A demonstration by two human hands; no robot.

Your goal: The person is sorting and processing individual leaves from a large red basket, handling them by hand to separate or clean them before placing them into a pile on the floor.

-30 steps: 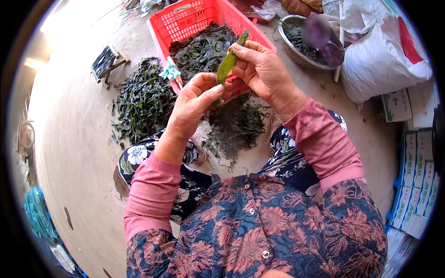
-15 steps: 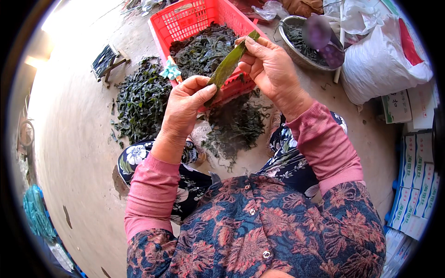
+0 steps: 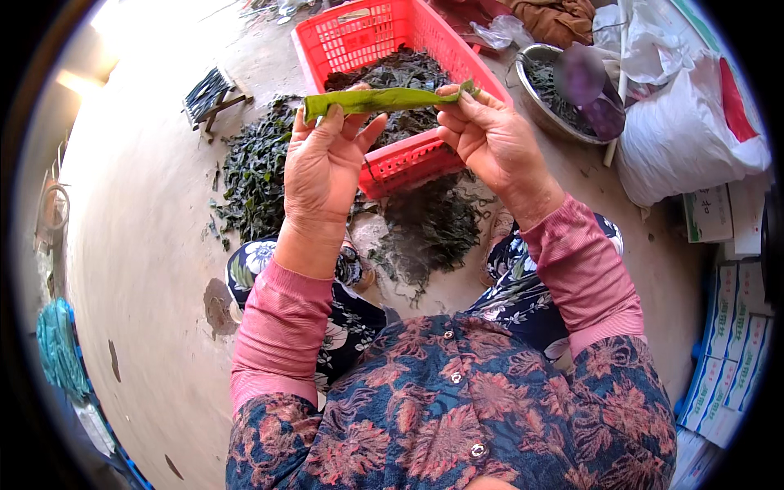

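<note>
A flat green strip point(image 3: 380, 100) is held up nearly level, above the near end of a red plastic crate point(image 3: 408, 167). Its left end reaches out past the crate's left edge; its right end, slightly folded, lies over the near right corner. The grip of the left hand point(image 3: 318, 175) is closed on the left end, thumb against fingers, the other fingers spread loosely. The grip of the right hand point(image 3: 502, 143) pinches the opposite end.

Under the strip, dark leafy strands point(image 3: 396, 69) fill the crate to below its rim. On the floor, a darker leafy heap point(image 3: 253, 180) lies along the crate's left edge, and a stringier heap point(image 3: 433, 229) lies just in front of its near edge, between the person's feet. Left of the first heap stands a low stool point(image 3: 214, 96) with dark straps.

Beyond the crate's right edge, a metal basin point(image 3: 524, 91) carries more dark strands and a purple thing, partly blurred. Beside it slumps a white sack point(image 3: 678, 135). By the sack's lower edge, a white carton point(image 3: 709, 214) bears dark lettering next to a green stripe. Farther down the right side, stacked blue-and-white boxes point(image 3: 727, 359) show repeated green characters with smaller red print.
</note>
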